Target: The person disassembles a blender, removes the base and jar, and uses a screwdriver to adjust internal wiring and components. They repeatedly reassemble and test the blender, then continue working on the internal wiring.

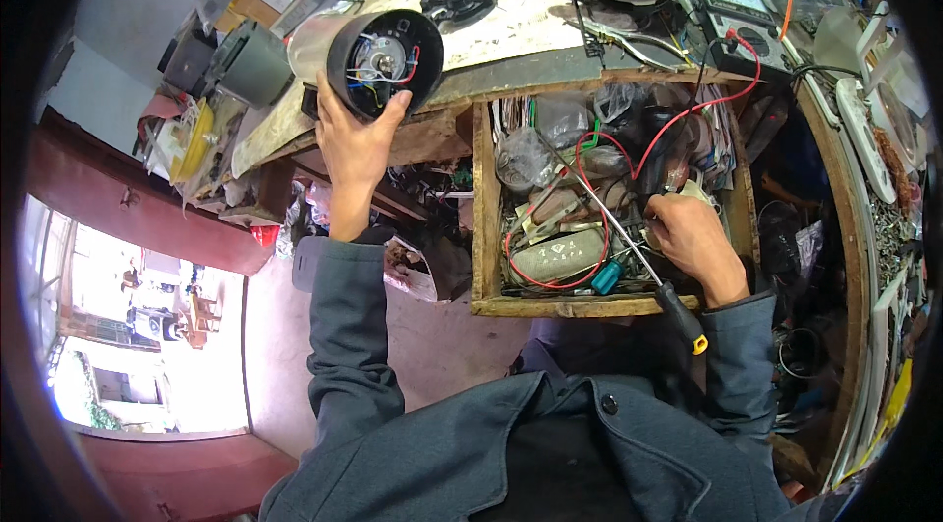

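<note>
Fingers of the left hand [354,144] clamp the rim of a black round motor housing [383,63] at upper centre-left. At centre right, the right hand [693,242] is closed on something inside the wooden drawer [483,227], beside a screwdriver [643,272].

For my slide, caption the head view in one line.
Left hand steadies a round black motor housing with exposed wires while right hand reaches into a cluttered wooden drawer.

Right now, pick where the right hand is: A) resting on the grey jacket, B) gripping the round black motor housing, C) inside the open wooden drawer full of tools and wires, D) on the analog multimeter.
C: the right hand reaches into the open wooden drawer, while the left hand holds the round black motor housing.
</note>
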### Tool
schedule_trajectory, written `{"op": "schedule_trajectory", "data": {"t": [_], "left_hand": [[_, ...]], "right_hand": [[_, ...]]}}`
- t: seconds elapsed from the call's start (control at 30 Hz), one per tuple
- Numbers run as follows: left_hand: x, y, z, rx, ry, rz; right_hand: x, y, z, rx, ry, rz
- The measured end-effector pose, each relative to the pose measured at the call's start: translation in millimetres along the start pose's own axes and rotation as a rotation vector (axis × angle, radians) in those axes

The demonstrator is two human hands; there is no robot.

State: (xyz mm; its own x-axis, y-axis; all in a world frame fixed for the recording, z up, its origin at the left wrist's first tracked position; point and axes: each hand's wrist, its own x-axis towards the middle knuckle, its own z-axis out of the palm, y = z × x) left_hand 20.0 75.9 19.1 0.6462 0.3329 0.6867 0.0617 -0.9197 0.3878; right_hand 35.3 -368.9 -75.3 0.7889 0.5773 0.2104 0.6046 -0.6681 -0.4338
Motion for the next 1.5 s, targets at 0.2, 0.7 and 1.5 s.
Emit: {"op": "schedule_trajectory", "data": {"t": [0.2,0.7,1.5], "left_hand": [[-0.1,5.2,0.8,0.014,0.007,-0.022],[6.5,-19.5,-2.6,-0.223,-0.093,0.073],[12.7,-29.5,1.0,-0.307,-0.125,0.039]], "right_hand": [[-0.5,2.8,3.4,-0.001,-0.022,-0.004],[-4.8,0.1,1.5,-0.035,-0.053,-0.005],[-5.6,3.5,4.8,-0.019,-0.056,0.024]]}}
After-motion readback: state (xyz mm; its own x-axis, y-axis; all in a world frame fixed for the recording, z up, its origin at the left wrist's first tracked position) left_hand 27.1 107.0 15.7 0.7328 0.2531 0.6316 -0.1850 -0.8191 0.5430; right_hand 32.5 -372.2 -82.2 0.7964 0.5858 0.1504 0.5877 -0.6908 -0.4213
